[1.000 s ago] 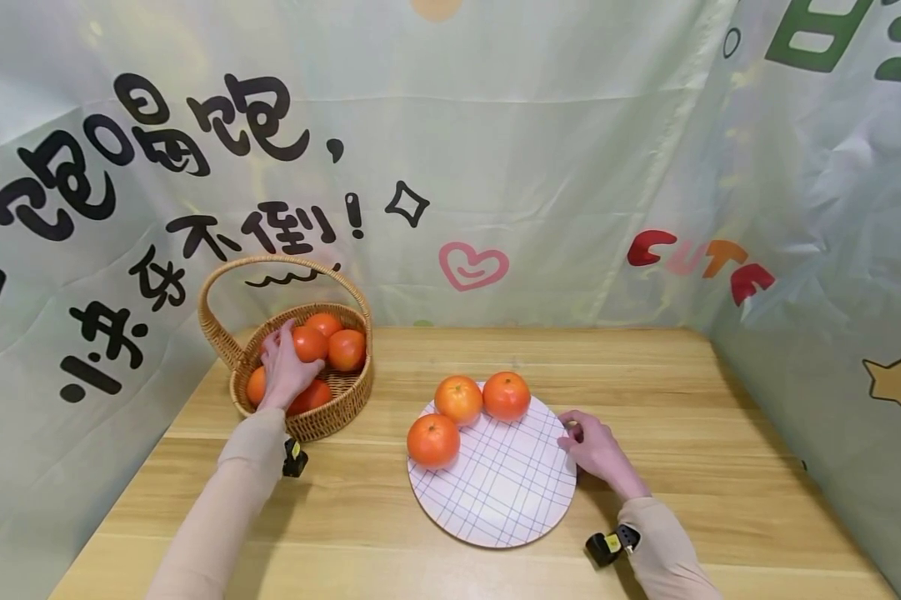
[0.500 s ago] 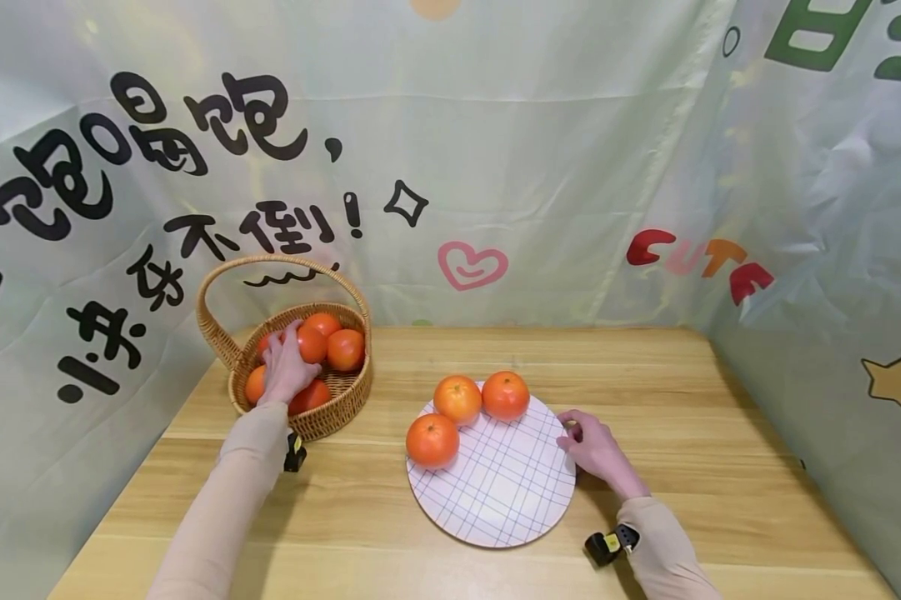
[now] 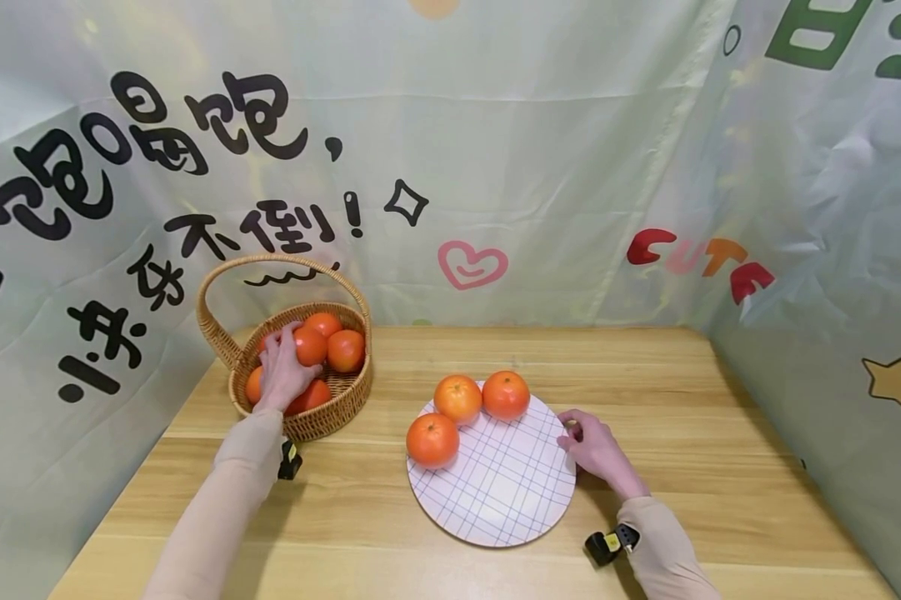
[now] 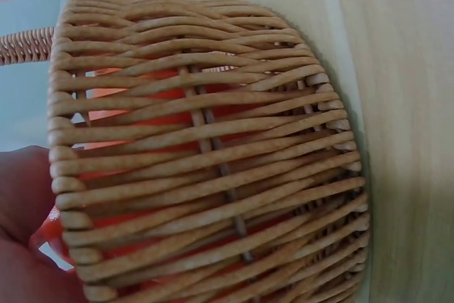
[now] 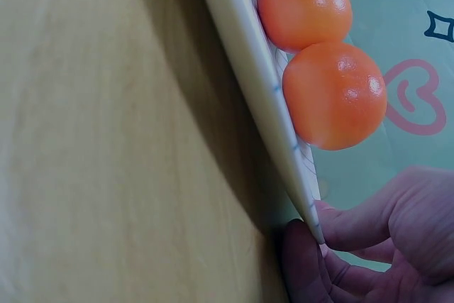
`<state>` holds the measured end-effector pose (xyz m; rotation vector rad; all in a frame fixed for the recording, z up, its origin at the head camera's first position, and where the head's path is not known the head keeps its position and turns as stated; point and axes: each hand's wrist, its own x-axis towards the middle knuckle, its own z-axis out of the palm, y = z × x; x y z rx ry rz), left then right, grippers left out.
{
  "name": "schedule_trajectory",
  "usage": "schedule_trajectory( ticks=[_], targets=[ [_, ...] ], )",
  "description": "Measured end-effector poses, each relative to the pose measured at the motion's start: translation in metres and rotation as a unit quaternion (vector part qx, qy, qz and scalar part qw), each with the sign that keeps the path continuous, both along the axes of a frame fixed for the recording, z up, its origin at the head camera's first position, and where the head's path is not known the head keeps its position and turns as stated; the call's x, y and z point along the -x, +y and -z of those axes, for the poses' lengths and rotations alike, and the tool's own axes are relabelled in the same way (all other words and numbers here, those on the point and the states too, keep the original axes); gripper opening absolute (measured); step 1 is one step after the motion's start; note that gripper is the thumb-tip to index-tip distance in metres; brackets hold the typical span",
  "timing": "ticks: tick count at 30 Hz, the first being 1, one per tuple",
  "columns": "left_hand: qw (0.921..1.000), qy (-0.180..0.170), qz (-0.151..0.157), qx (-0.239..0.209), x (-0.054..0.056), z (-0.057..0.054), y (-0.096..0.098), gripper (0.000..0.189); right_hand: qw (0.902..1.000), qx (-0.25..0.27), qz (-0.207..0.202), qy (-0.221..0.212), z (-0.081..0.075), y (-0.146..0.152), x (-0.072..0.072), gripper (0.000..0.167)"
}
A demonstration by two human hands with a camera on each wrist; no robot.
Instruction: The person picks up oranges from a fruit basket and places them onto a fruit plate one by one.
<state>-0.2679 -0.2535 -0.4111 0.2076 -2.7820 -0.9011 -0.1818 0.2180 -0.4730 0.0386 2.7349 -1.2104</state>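
In the head view, my left hand [image 3: 285,371] reaches into a round wicker basket [image 3: 337,408] with a tall handle. Its thumb and fingers curl about a tangerine [image 3: 311,345]; part of that grip is hidden. Several more tangerines lie around it, one of them a tangerine [image 3: 346,350] at the right. On the right, my right hand [image 3: 596,450] pinches the rim of a white plate [image 3: 506,492] with a blue checked pattern. The right wrist view shows the thumb above the rim and fingers below it. Three tangerines, among them a front tangerine [image 3: 432,441], sit on the plate's far left part.
Both plate and basket stand on a wooden table [image 3: 645,367]. A printed cloth [image 3: 555,183] hangs behind and at both sides. In the left wrist view, the woven basket wall [image 4: 213,147] hides most of the fruit inside.
My left hand shifts only slightly inside the basket, with the tangerine by its thumb moving a little. The right hand, the plate and its three tangerines keep their places.
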Motion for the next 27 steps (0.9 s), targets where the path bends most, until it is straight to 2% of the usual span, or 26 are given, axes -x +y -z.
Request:
schedule_trajectory(
  ticks=[7,18,27],
  targets=[
    [0.9995,0.032,0.002,-0.009,-0.006,0.000,0.000,0.083,1.0000,0.000,0.000,-0.007,0.000,0.000,0.000,0.036],
    [0.9976,0.057,0.000,-0.040,-0.020,-0.003,0.005,0.082,0.9999,-0.007,0.004,-0.013,-0.001,-0.001,0.000,0.037],
    [0.9940,0.080,-0.009,-0.074,-0.024,-0.002,0.009,0.085,0.9999,-0.005,-0.001,-0.011,-0.001,-0.001,0.000,0.037]
  ],
)
